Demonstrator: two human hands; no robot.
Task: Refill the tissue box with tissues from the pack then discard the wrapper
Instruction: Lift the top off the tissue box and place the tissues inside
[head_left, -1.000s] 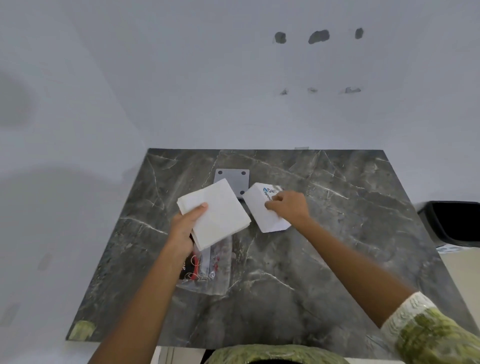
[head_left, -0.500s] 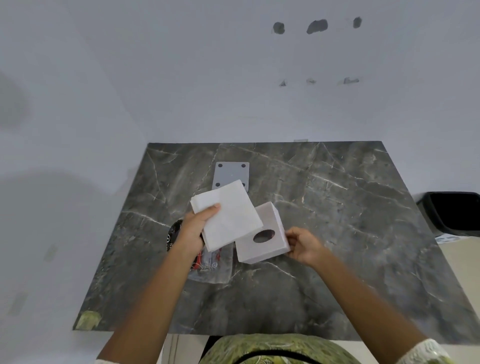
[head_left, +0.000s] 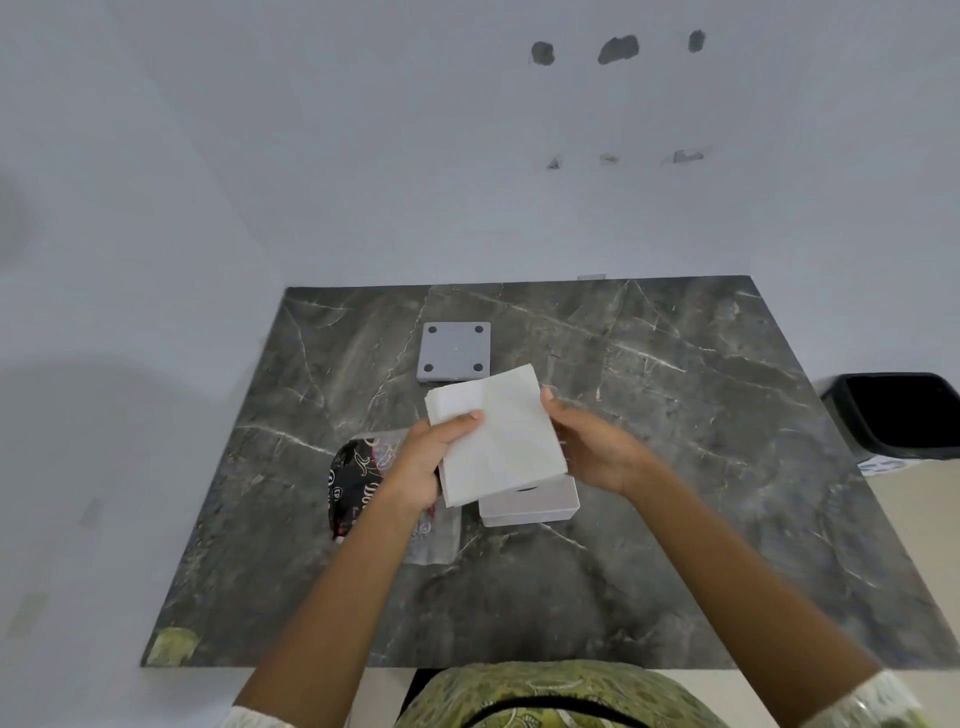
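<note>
Your right hand (head_left: 597, 452) has let go of the box (head_left: 530, 503), now resting mid-surface, and joins your left hand (head_left: 431, 457) gripping the tissues (head_left: 498, 436) above it; loading comes next.

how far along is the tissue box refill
Done: the white tissue stack is out of its clear printed wrapper, and the grey base plate is off. In hand: left hand and right hand hold the stack over the grey tissue box. Left: loading, closing, binning the wrapper in the black bin.
</note>
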